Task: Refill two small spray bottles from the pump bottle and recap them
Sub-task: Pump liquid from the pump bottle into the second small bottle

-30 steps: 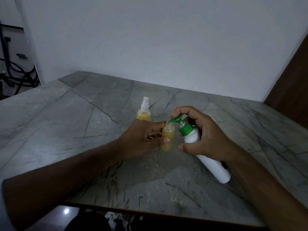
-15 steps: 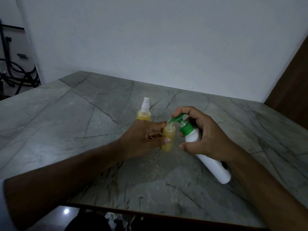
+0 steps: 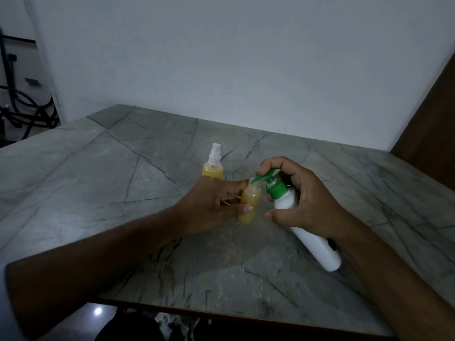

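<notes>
Grey stone-look tabletop [image 3: 103, 183], smooth w/ dark vein lines, dark edge strip along the near side; plain white wall [image 3: 221, 57] behind, brown wood panel [image 3: 433, 114] at 2 o'clock, black cables [image 3: 22, 112] at 10 o'clock. White pump bottle [image 3: 312, 237], smooth opaque plastic cylinder, tilted w/ base toward 5 o'clock and green ribbed collar + green pump head toward 11 o'clock; no label or writing readable on it. Right hand [image 3: 307, 203] is wrapped round the upper body of the pump bottle, forefinger curled over the top of the pump head, thumb on the near side. Pump nozzle tip sits right at the open mouth of the uncapped small bottle [image 3: 249, 201], a clear rounded plastic vial w/ cloudy yellow-orange liquid nearly to the neck, near centre. Left hand [image 3: 209, 205] pinches that vial, thumb across its front, fingers behind. Second small spray bottle [image 3: 213, 166], same yellow fill, white sprayer cap on, stands upright on the table at 11 o'clock of the vial, just behind the left hand's knuckles. No brand text visible anywhere.
</notes>
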